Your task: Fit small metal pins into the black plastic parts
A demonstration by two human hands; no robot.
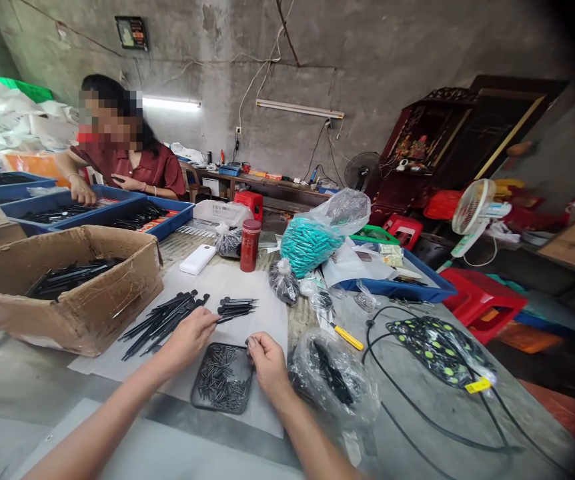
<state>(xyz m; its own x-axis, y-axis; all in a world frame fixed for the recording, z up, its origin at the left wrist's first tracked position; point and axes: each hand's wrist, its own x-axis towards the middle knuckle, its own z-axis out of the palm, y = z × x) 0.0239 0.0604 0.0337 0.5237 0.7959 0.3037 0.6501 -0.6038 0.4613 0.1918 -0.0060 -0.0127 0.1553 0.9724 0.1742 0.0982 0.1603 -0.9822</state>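
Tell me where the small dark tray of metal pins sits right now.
In the head view, the tray lies low and centre on the white paper sheet, between the left hand and right hand.

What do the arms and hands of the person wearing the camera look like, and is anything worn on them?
Both forearms are bare right up to the bottom edge of the picture: no sleeves show. The left hand and the right hand wear no gloves, and no watch, bracelet or ring can be seen on them. Fingernails look short and plain.
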